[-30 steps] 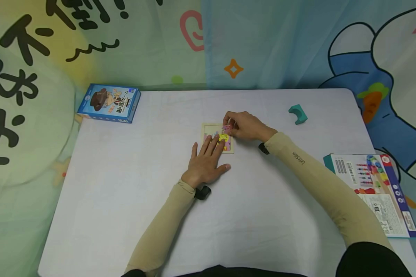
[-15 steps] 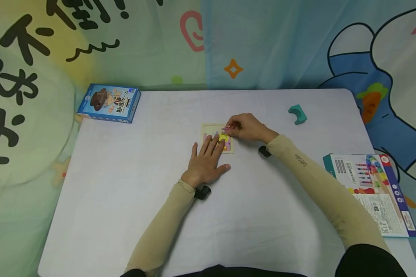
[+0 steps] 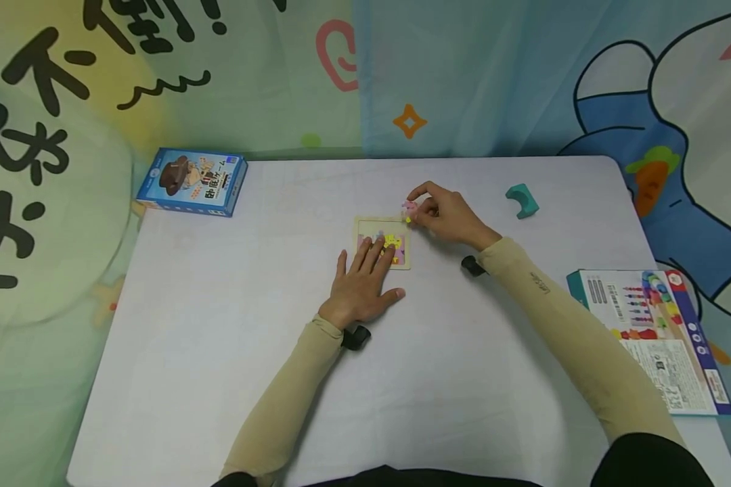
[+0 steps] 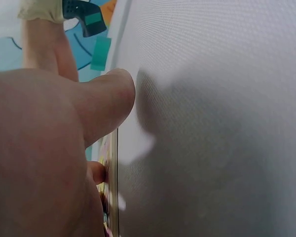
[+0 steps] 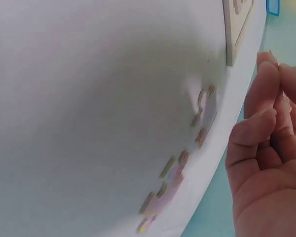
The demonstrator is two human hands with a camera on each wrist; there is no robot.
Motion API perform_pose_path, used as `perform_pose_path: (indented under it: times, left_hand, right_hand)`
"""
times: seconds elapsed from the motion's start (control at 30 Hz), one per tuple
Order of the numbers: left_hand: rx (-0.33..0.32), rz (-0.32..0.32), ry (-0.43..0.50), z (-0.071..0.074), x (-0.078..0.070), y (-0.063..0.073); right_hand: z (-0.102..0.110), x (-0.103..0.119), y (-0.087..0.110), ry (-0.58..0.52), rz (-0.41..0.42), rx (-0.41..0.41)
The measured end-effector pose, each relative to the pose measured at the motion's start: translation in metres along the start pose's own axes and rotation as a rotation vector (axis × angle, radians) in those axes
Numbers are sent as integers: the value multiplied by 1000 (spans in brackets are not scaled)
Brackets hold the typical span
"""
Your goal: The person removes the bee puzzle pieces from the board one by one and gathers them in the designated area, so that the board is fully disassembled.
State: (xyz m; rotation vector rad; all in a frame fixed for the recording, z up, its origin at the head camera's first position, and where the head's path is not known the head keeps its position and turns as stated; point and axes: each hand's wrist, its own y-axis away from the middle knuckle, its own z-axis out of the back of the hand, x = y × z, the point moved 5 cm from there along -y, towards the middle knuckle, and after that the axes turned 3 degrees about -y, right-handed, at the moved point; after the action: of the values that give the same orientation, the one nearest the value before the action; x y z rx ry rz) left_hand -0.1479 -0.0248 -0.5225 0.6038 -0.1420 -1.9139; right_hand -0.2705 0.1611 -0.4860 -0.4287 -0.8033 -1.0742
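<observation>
A small square jigsaw board (image 3: 368,226) with a pale wooden rim lies mid-table, its lower part filled with yellow and pink pieces. My left hand (image 3: 359,291) lies flat across its lower left, fingers spread and covering some of the picture. Just off the board's upper right corner, my right hand (image 3: 447,213) pinches a pink puzzle piece (image 3: 409,208) between thumb and index finger. In the right wrist view that piece is mostly hidden behind the fingertips. Two loose puzzle pieces, one pale (image 5: 207,113) and one pink with yellow (image 5: 160,192), lie on the table below this hand.
A blue game box (image 3: 191,181) sits at the back left. Toward the back right is a teal arch block (image 3: 524,201). A large white and purple box (image 3: 652,338) lies at the right edge, partly under the right forearm. A printed curtain hangs behind the table.
The right hand has moved from over the board up and to the right, past its corner, with the pink piece in its fingers. The left hand has stayed in place.
</observation>
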Motion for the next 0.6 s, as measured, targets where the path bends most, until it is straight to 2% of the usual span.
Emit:
perform_pose_path:
  times: [0.37,0.6]
  left_hand:
    - [2,-3,20,1,-1,0]
    - [-2,-10,16,0,-1,1]
  right_hand:
    - [32,-24,21,-35,-129,-63]
    - [52,-34,35,-43,-135,-116]
